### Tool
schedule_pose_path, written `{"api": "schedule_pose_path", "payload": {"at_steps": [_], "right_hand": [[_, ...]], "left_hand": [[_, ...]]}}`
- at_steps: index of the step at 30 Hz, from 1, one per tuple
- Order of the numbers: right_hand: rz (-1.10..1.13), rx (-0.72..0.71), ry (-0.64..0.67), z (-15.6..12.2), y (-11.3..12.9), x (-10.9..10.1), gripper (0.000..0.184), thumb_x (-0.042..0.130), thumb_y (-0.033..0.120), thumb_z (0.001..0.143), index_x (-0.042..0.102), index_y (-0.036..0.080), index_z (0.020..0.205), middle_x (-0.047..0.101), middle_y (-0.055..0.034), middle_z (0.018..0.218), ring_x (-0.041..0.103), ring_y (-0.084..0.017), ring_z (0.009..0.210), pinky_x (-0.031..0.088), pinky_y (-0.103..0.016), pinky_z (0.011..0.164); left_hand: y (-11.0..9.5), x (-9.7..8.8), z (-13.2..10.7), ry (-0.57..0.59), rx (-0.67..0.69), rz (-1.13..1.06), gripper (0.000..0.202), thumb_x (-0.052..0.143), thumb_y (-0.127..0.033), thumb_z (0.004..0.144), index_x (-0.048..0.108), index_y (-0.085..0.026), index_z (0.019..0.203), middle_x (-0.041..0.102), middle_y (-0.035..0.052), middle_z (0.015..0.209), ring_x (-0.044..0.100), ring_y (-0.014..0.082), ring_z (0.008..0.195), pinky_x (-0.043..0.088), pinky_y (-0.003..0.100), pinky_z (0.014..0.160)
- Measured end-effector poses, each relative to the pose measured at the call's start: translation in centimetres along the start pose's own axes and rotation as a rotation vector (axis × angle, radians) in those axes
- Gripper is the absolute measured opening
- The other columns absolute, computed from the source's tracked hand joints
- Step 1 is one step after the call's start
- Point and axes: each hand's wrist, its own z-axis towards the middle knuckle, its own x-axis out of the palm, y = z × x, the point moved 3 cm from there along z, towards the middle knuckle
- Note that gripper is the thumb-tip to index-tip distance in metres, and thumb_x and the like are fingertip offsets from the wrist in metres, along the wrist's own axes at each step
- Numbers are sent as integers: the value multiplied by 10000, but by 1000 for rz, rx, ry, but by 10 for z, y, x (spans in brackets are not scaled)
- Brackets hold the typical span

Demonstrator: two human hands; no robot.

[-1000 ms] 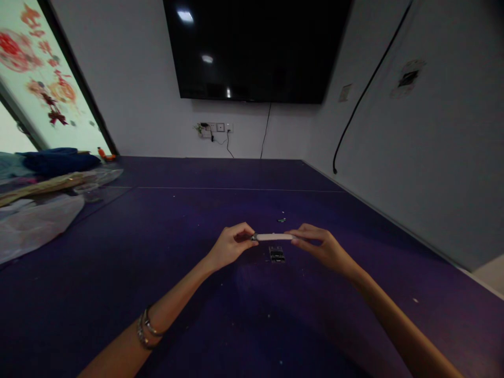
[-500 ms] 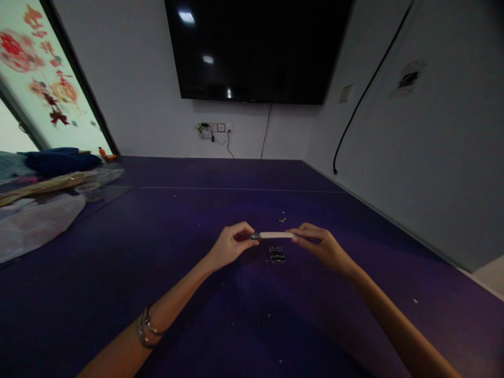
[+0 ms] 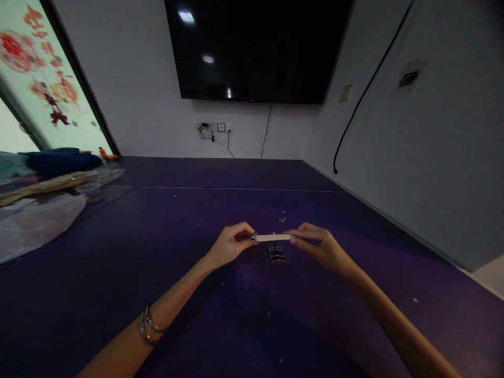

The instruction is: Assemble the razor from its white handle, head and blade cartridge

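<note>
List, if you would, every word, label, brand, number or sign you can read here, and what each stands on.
There is no readable text.
TV: any logo on its lower edge is too small to read.
Red marks on the glass: too blurred to tell whether they include writing.
Black item: any print is too small.
Strip: none shows.

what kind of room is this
Probably a room in a home, perhaps a living room or bedroom: a large television hangs on the wall, folded blue fabric lies at the left, and red decorations brighten the glass.
</note>
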Motion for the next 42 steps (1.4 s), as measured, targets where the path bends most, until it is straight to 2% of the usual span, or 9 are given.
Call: {"api": "schedule_pose_path", "payload": {"at_steps": [6, 14, 20, 25, 30, 35, 40, 42], "right_hand": [[-7, -10, 30, -1, 2, 1, 296, 558, 390, 825, 681, 248, 1053, 618, -39, 795, 561, -158, 734, 446, -294, 658], [-27, 11, -23, 0, -7, 0, 290, 536, 394, 838, 687, 244, 1036, 631, -41, 803, 563, -160, 737, 443, -288, 657], [-35, -22, 32, 0, -1, 1, 299, 549, 397, 829, 678, 251, 1057, 622, -38, 784, 560, -157, 723, 446, -283, 643], [-51, -10, -26, 0, -1, -2, 288, 533, 400, 839, 692, 248, 1024, 637, -49, 823, 570, -161, 740, 449, -282, 648], [-27, -34, 37, -2, 2, -1, 292, 554, 388, 829, 682, 247, 1050, 630, -40, 791, 567, -158, 725, 450, -283, 650], [-64, -8, -27, -2, -1, -3, 287, 541, 398, 836, 690, 249, 1030, 623, -44, 787, 552, -156, 711, 434, -286, 627], [-28, -29, 59, -4, 5, 0, 289, 555, 391, 828, 685, 252, 1045, 622, -36, 779, 551, -149, 691, 431, -278, 614], [-36, -21, 45, -4, 6, -1, 289, 554, 389, 827, 688, 246, 1039, 623, -39, 781, 551, -150, 693, 431, -279, 617]], "left_hand": [[-5, 2, -1, 26, 2, 4, 65, 640, -185, 726, 634, -149, 780, 638, 10, 747, 569, 119, 691, 441, 238, 651], [0, 2, -1, 30, 47, 88, 79, 656, -221, 727, 622, -154, 753, 618, -8, 706, 550, 109, 657, 429, 229, 627], [1, 3, -2, 36, 56, 76, 67, 642, -199, 734, 631, -153, 781, 636, 3, 741, 569, 116, 684, 438, 232, 639], [-3, 4, -3, 52, 70, 131, 59, 637, -205, 738, 632, -154, 768, 644, 8, 735, 579, 126, 686, 442, 235, 629], [-6, 5, -3, 56, 81, 97, 44, 631, -177, 740, 638, -154, 776, 645, 11, 746, 583, 125, 693, 451, 239, 658], [-6, 5, -3, 69, 67, 124, 47, 634, -174, 741, 634, -151, 782, 641, 10, 750, 582, 129, 709, 444, 240, 662], [-6, 5, -4, 77, 97, 106, 57, 625, -178, 752, 635, -155, 803, 645, 15, 768, 584, 129, 717, 443, 241, 669], [-6, 5, -4, 77, 104, 117, 47, 627, -171, 749, 632, -156, 794, 642, 11, 762, 582, 127, 715, 440, 238, 668]]}}
